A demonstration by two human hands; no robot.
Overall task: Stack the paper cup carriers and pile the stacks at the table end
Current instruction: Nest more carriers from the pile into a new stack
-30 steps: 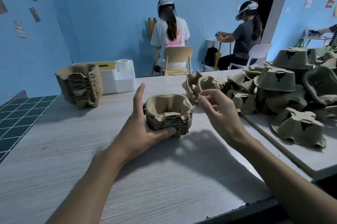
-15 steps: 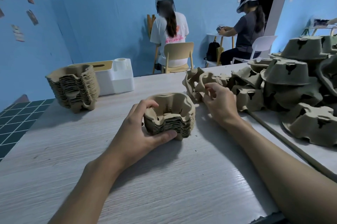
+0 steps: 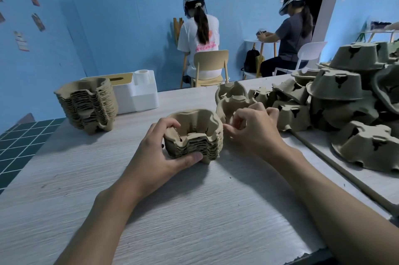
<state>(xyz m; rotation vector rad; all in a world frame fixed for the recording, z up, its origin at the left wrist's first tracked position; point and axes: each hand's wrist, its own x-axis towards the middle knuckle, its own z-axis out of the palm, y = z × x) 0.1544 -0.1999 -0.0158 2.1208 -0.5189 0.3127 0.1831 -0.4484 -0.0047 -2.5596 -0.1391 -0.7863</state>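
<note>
Fingers and thumb of the left hand (image 3: 159,152) wrap the short stack (image 3: 194,137) of paper cup carriers, which stands on the desk (image 3: 194,210) against that hand's palm. The right hand (image 3: 257,133), just right of the short stack, curls its fingers at a loose carrier (image 3: 228,106) beyond its knuckles; whether it grips it cannot be told. Farther to its right lies a heap of carriers (image 3: 336,90). Well left of the left hand stands a tall stack (image 3: 88,105).
</note>
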